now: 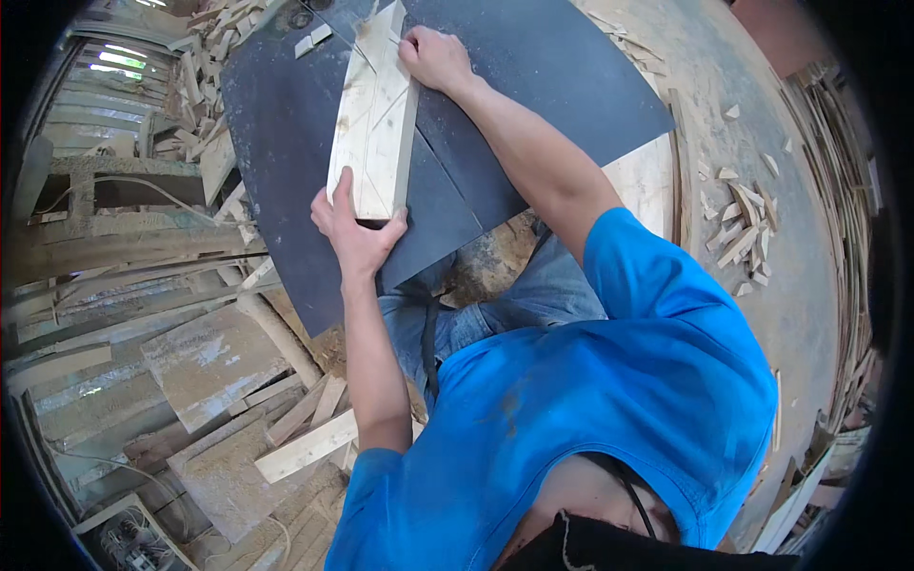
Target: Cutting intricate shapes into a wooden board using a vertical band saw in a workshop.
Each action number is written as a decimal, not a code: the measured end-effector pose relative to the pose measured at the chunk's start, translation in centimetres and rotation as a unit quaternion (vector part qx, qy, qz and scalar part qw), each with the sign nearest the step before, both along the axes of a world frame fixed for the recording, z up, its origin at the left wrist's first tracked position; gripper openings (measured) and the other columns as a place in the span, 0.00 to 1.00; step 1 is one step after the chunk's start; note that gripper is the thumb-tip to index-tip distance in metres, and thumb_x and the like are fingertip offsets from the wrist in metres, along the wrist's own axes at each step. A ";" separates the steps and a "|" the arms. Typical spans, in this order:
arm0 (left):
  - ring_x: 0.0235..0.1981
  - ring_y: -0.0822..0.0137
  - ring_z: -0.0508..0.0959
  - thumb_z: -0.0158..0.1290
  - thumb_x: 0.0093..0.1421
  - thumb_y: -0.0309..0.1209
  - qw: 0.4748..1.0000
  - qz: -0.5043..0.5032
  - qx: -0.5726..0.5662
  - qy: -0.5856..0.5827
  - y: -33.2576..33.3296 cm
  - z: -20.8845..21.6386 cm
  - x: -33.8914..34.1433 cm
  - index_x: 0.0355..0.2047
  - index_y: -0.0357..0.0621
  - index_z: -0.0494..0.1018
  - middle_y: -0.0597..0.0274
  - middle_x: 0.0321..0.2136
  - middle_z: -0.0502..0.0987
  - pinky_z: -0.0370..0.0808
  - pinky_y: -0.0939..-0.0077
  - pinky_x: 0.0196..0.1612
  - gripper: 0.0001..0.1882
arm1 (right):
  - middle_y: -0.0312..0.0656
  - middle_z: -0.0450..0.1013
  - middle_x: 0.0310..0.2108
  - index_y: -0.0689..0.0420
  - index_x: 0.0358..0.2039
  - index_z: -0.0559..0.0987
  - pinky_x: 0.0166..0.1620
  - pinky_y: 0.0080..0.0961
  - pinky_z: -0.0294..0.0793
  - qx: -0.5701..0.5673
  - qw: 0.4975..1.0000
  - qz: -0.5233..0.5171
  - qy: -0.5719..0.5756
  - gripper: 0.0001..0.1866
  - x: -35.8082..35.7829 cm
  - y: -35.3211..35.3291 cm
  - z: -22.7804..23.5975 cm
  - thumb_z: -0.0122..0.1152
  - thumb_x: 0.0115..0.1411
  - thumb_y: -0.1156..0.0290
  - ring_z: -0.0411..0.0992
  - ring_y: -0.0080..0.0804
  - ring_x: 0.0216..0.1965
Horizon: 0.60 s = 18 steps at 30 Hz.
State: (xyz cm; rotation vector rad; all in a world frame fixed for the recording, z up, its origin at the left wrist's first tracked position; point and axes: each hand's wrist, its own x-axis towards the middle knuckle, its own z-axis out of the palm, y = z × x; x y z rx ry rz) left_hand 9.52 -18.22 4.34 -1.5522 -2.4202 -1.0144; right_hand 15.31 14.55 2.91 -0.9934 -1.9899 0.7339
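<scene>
A thick, pale wooden block [376, 124] lies lengthwise on a dark tabletop [533, 105], with pencil-like slanted lines across its upper face. My left hand [357, 233] grips its near end, thumb and fingers spread to either side of the corner. Toward the far end, my right hand [438, 57] is closed, its curled fingers pressed against the block's right side; the fingertips are partly hidden. A thin straight slot [447, 176] runs through the tabletop and passes beneath the block. What lies at the block's far end is too unclear to make out.
Small wood offcuts [312, 41] rest on the tabletop left of the block. A heap of scraps [205, 81] sits beyond its left edge, and more offcuts [747, 224] lie on the floor at right. Boards and planks [309, 447] are piled at lower left.
</scene>
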 end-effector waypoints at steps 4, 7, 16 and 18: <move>0.64 0.41 0.62 0.78 0.37 0.43 1.000 -0.006 -0.001 -0.009 -1.8 0.1 1.7 0.72 0.52 0.68 0.44 0.62 0.62 0.60 0.41 0.70 0.58 | 0.56 0.85 0.43 0.57 0.43 0.87 0.57 0.53 0.78 0.022 1.000 0.006 0.005 0.20 2.2 -1.5 -0.1 0.55 0.65 0.57 0.83 0.56 0.48; 0.65 0.40 0.62 0.78 0.37 0.43 1.000 -0.012 -0.003 -0.012 -3.6 -0.1 2.7 0.72 0.52 0.68 0.43 0.62 0.62 0.60 0.40 0.70 0.58 | 0.55 0.85 0.43 0.58 0.43 0.87 0.56 0.52 0.78 0.010 1.000 0.003 -0.001 0.20 3.7 -3.4 -0.2 0.56 0.66 0.56 0.83 0.56 0.47; 0.66 0.38 0.61 0.78 0.38 0.44 0.999 -0.028 -0.026 -0.027 -8.4 0.5 6.0 0.74 0.53 0.66 0.40 0.64 0.61 0.59 0.39 0.70 0.60 | 0.52 0.85 0.43 0.58 0.41 0.85 0.55 0.50 0.76 -0.011 1.000 -0.016 -0.008 0.18 8.5 -9.3 0.1 0.56 0.69 0.56 0.82 0.54 0.47; 0.67 0.38 0.61 0.77 0.38 0.44 0.999 -0.016 -0.034 -0.031 -9.4 0.9 7.8 0.74 0.51 0.66 0.40 0.63 0.62 0.61 0.41 0.70 0.59 | 0.51 0.85 0.44 0.58 0.42 0.84 0.56 0.50 0.75 -0.018 1.000 -0.021 -0.003 0.19 10.1 -10.8 -0.1 0.57 0.70 0.55 0.82 0.54 0.48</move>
